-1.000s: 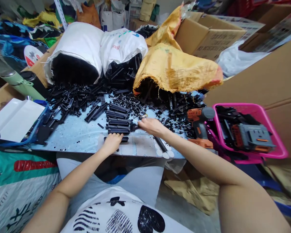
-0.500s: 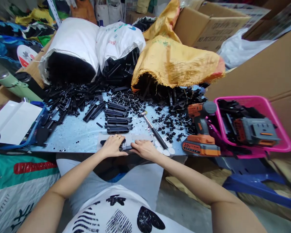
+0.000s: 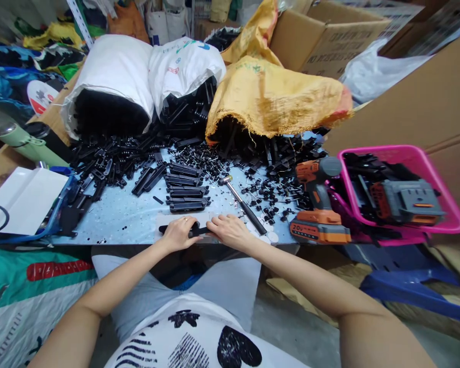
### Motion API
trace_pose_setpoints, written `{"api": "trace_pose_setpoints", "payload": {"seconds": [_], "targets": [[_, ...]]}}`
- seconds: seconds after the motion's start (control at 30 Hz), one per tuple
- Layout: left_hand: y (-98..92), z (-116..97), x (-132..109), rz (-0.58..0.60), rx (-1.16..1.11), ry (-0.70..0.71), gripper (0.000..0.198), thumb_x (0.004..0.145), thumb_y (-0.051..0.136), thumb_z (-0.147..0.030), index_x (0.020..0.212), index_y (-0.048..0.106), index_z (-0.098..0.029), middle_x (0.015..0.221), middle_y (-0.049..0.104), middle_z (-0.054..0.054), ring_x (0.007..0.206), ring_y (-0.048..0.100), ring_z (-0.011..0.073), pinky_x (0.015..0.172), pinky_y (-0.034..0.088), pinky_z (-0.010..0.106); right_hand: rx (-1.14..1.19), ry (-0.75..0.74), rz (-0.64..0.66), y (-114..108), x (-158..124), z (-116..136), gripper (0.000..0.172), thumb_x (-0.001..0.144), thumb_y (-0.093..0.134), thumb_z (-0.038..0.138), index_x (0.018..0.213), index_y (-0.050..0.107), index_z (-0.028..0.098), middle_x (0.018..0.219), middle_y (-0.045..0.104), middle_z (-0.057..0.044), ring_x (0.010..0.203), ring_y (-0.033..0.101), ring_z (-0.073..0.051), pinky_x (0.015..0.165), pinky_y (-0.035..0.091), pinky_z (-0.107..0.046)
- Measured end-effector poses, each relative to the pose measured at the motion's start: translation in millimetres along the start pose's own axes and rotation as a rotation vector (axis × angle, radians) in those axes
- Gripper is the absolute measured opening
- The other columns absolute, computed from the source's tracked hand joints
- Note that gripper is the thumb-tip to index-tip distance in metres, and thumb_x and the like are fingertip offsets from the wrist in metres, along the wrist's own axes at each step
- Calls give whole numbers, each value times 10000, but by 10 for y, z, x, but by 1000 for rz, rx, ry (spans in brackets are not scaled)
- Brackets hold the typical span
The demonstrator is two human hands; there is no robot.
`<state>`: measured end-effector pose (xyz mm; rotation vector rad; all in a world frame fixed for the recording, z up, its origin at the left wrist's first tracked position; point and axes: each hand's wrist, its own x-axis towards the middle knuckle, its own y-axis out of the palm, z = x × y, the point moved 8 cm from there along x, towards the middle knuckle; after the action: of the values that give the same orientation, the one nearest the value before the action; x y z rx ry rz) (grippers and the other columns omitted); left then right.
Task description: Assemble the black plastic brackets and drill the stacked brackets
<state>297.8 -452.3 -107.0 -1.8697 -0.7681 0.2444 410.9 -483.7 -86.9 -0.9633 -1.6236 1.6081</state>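
A long black plastic part [image 3: 197, 231] lies at the table's front edge between my two hands. My left hand [image 3: 181, 232] is closed round its left portion, and a dark end pokes out to the left of the fingers. At its right end, my right hand [image 3: 227, 231] grips it with bent fingers. Just beyond my hands, several black parts [image 3: 187, 191] are stacked in a row. To the right of them lies a hammer [image 3: 244, 205] with a black handle. Scattered small black pieces with metal pins [image 3: 270, 197] lie right of the hammer.
An orange and grey cordless drill [image 3: 318, 202] stands near the front edge, beside a pink basket [image 3: 440, 189]. White sacks [image 3: 113, 66] and a yellow sack [image 3: 276, 97] spill black parts at the back. A blue tray [image 3: 57, 204] with white card stands left.
Both hands have shifted slightly around the black part, and the right fingers are now more bent over its right end. The camera view has tilted slightly.
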Motion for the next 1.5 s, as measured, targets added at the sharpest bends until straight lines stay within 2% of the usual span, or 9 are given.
{"api": "trace_pose_setpoints", "payload": {"seconds": [0.17, 0.37, 0.47, 0.67, 0.83, 1.03, 1.2, 1.33, 1.5], "targets": [[-53, -211, 777, -26, 143, 72, 407, 919, 430, -340, 1282, 454, -158, 1231, 538, 130, 1150, 451, 261, 962, 351, 416, 105, 39, -75, 302, -183, -181, 344, 948, 403, 455, 931, 582, 161, 918, 571, -77, 833, 484, -187, 703, 278, -300], [197, 312, 2038, 98, 338, -225, 284, 856, 386, -51, 994, 634, -49, 1099, 583, 201, 1043, 442, 271, 830, 346, 380, 200, 87, -108, 434, -435, -172, 377, 942, 380, 487, 1001, 595, 183, 960, 587, -76, 855, 495, -198, 766, 339, -315], [371, 407, 2242, 138, 346, -202, 255, 826, 422, -13, 923, 657, -20, 1012, 614, 225, 998, 449, 275, 814, 330, 392, 224, 201, -154, 340, -463, -491, 348, 951, 376, 448, 1053, 590, 194, 1026, 597, -84, 923, 505, -207, 800, 381, -315], [387, 310, 2264, 161, 354, -109, 184, 781, 501, 14, 800, 677, -39, 862, 657, 185, 933, 506, 258, 824, 344, 392, 60, 648, -118, 345, -317, -1751, 334, 921, 372, 178, 1204, 544, 134, 1135, 566, -150, 1014, 482, -251, 808, 385, -334], [-69, 210, 1989, 40, 315, -68, 190, 861, 487, -95, 930, 650, -24, 994, 627, 181, 953, 535, 237, 844, 381, 359, 43, 671, 44, 573, -134, -2038, 276, 852, 411, 84, 984, 652, 119, 972, 624, -137, 960, 515, -231, 766, 377, -287], [-583, 452, 746, -78, 23, -74, 209, 875, 551, -280, 979, 658, -134, 879, 650, 75, 818, 586, 183, 769, 450, 294, 85, 716, 34, 719, -251, -2006, 267, 894, 413, 181, 974, 657, 111, 990, 612, -139, 910, 540, -214, 758, 387, -274], [-594, 617, -98, -73, -97, -196, 218, 909, 458, -237, 864, 660, -168, 810, 636, 55, 773, 592, 179, 730, 466, 296, 159, 791, -66, 689, -326, -2069, 215, 843, 492, 156, 966, 662, 108, 1008, 617, -138, 861, 568, -200, 764, 399, -270], [-497, 525, -214, -27, 18, -191, 209, 914, 440, -189, 870, 637, -133, 834, 610, 84, 787, 581, 194, 743, 470, 316, 201, 751, -199, 439, -290, -1889, 139, 838, 544, 199, 808, 661, 132, 843, 647, -93, 835, 575, -203, 757, 415, -280], [-464, 374, -167, 3, 236, -85, 197, 909, 442, -158, 805, 607, -130, 826, 579, 95, 791, 572, 207, 730, 480, 332, 566, 525, -567, -114, -250, -1166, 167, 851, 569, 315, 805, 643, 173, 797, 651, -45, 728, 589, -165, 696, 467, -278]]}}
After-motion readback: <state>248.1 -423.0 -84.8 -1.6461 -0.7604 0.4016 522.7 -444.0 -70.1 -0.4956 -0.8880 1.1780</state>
